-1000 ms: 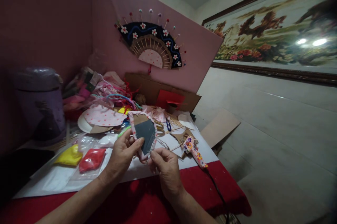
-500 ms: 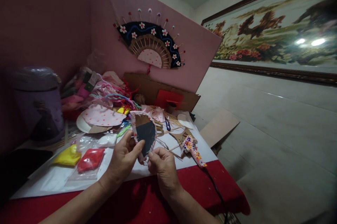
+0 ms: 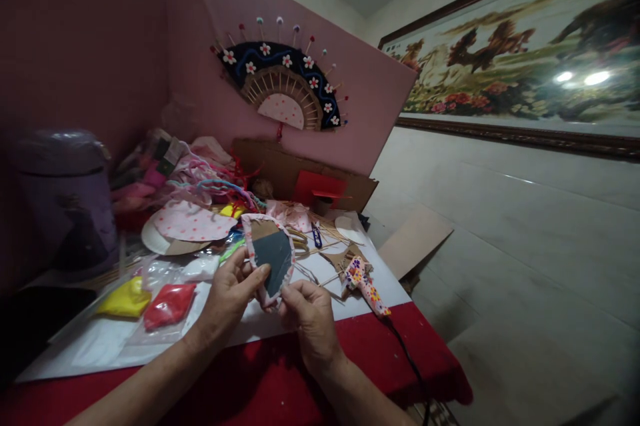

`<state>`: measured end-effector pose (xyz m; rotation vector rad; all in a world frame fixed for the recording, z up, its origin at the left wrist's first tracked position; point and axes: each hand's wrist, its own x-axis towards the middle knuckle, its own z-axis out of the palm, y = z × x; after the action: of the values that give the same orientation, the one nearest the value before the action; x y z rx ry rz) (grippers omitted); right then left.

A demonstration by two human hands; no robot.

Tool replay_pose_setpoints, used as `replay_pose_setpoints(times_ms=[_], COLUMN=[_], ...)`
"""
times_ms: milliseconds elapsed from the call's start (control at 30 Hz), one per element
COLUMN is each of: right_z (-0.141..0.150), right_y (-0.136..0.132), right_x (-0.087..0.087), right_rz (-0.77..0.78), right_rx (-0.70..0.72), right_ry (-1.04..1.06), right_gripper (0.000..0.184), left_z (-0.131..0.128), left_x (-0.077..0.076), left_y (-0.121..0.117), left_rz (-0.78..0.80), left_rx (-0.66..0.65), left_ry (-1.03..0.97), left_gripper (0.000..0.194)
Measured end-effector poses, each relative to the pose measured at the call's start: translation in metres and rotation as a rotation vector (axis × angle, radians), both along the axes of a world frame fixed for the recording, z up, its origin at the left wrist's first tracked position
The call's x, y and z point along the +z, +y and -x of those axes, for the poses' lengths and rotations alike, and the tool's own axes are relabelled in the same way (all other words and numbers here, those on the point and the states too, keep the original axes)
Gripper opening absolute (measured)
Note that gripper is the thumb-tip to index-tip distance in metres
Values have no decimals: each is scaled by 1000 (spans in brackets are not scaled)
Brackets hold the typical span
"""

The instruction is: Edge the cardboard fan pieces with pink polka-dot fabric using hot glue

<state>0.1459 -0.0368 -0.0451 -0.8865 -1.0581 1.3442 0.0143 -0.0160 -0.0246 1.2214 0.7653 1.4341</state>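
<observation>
Both my hands hold up a small fan-shaped cardboard piece [image 3: 270,254] with a dark grey face and a pink dotted fabric rim. My left hand [image 3: 227,296] grips its lower left edge, thumb on the grey face. My right hand [image 3: 310,316] pinches the bottom right rim between thumb and fingers. The piece hangs upright above the white sheet [image 3: 260,326] on the red tablecloth [image 3: 280,379].
A flower-patterned glue gun [image 3: 367,287] with a black cord lies right of my hands. Yellow [image 3: 125,298] and red [image 3: 167,305] bagged lumps lie at left, by a purple container [image 3: 65,199]. A decorated black fan [image 3: 283,83] hangs on the pink board. Sticks, scissors and fabric scraps clutter the back.
The cardboard piece has been turned slightly between my fingers and stays in both hands. The view has shifted a little to the right.
</observation>
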Motion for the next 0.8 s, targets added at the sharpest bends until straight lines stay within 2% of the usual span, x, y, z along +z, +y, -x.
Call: replay_pose_setpoints(times_ms=[333, 600, 800], right_z=[1, 0, 0], right_y=[-3, 0, -1], right_x=[2, 1, 1], right_rz=[-19, -29, 9], right_rx=[3, -15, -37], right_ry=[-22, -39, -56], right_gripper=[28, 36, 37], left_z=[1, 0, -2], left_x=[-1, -4, -3], left_y=[1, 2, 0], left_rz=[18, 54, 31], left_rx=[-28, -48, -53], left_ry=[0, -29, -18], left_gripper=[25, 29, 19])
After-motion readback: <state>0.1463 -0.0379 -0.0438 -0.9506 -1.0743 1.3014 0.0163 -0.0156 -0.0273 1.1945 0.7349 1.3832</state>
